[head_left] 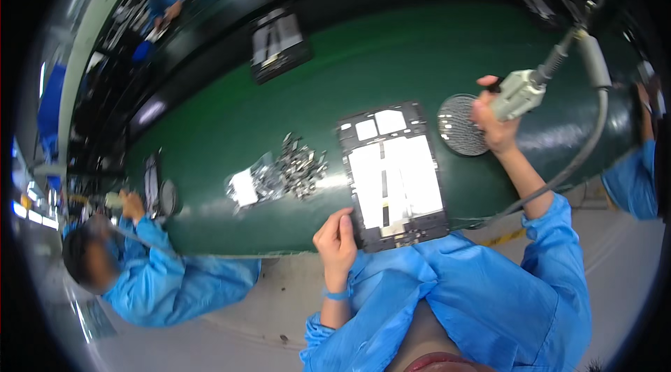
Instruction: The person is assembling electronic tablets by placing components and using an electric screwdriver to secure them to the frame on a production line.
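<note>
An opened tablet with bright silvery panels and a dark frame lies on the green bench in front of me. My left hand is at its lower left edge, fingers bent and closed against the rim. To the right, my right hand is wrapped round the front part of a pale electric screwdriver. That hand is over the right side of a round dish filled with small shiny pieces, probably screws. The screwdriver's tip is hidden by the hand.
Left of the tablet lie a heap of small metal parts and a clear plastic bag. A grey cable loops down on the right. Another opened tablet sits farther back. Co-workers are at the left, far left and right.
</note>
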Action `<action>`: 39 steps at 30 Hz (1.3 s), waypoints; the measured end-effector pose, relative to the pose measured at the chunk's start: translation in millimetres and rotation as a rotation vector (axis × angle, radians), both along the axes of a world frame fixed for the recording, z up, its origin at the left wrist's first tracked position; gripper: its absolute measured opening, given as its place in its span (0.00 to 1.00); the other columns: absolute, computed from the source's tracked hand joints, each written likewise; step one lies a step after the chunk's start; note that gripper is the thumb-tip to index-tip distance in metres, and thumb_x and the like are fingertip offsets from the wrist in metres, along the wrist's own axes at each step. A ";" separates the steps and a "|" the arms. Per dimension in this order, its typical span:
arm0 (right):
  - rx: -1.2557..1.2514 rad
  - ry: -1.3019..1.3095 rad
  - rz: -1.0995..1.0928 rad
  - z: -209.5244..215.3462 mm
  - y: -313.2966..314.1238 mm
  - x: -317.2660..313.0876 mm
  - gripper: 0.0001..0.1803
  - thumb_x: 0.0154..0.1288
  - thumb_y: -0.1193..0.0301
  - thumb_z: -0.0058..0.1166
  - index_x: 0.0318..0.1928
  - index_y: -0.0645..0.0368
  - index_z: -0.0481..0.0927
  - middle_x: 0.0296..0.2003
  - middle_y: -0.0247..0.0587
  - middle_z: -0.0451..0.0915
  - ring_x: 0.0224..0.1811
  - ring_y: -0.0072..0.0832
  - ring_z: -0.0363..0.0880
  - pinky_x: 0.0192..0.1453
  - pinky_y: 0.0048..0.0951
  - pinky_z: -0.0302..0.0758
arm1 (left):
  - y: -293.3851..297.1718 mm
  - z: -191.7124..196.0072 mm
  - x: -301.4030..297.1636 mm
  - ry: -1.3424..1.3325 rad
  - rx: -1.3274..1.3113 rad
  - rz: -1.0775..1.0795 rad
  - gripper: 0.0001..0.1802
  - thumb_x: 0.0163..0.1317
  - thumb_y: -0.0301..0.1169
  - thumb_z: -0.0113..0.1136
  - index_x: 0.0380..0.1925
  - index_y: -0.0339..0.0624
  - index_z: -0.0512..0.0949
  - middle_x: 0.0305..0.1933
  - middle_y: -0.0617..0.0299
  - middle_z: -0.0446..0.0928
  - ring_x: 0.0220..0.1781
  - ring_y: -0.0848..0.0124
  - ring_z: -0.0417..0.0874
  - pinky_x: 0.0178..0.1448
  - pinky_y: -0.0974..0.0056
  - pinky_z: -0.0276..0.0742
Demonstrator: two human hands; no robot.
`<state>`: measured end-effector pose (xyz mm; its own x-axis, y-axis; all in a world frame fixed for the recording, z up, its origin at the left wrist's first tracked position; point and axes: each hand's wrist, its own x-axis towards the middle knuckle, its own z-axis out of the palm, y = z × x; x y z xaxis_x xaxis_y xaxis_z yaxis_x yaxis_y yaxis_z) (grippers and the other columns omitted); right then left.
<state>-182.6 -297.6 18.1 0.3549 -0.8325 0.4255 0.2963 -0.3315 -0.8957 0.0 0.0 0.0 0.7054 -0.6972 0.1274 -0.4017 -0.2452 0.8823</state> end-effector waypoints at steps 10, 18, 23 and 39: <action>-0.044 -0.028 0.028 54.9 1.8 24.8 0.23 0.57 0.78 0.55 0.53 0.69 0.67 0.21 0.29 0.69 0.17 0.14 0.65 0.22 0.17 0.66 | -55.9 44.7 106.8 -0.527 -0.015 -0.040 0.04 0.53 0.22 0.59 0.30 0.36 0.80 0.29 0.56 0.74 0.33 0.58 0.74 0.37 0.60 0.69; -0.019 -0.087 0.073 65.6 12.8 51.6 0.22 0.57 0.79 0.54 0.53 0.70 0.68 0.19 0.29 0.68 0.16 0.14 0.64 0.21 0.17 0.64 | -80.1 35.1 121.7 -0.679 0.267 -0.289 0.07 0.44 0.28 0.68 0.25 0.41 0.81 0.30 0.61 0.74 0.42 0.61 0.71 0.48 0.57 0.58; -0.005 -0.128 0.091 65.5 19.2 64.5 0.22 0.57 0.78 0.55 0.52 0.69 0.68 0.19 0.29 0.68 0.15 0.14 0.64 0.21 0.18 0.64 | -72.7 29.7 131.4 -0.826 0.256 -0.201 0.05 0.46 0.26 0.66 0.25 0.43 0.81 0.30 0.63 0.73 0.42 0.62 0.71 0.45 0.58 0.57; 0.009 -0.123 0.081 63.5 16.5 58.5 0.22 0.57 0.78 0.55 0.52 0.70 0.67 0.19 0.29 0.68 0.16 0.14 0.64 0.21 0.18 0.63 | -71.5 52.9 106.1 -0.392 0.111 -0.316 0.06 0.48 0.18 0.64 0.28 0.37 0.79 0.29 0.61 0.77 0.37 0.67 0.77 0.44 0.63 0.69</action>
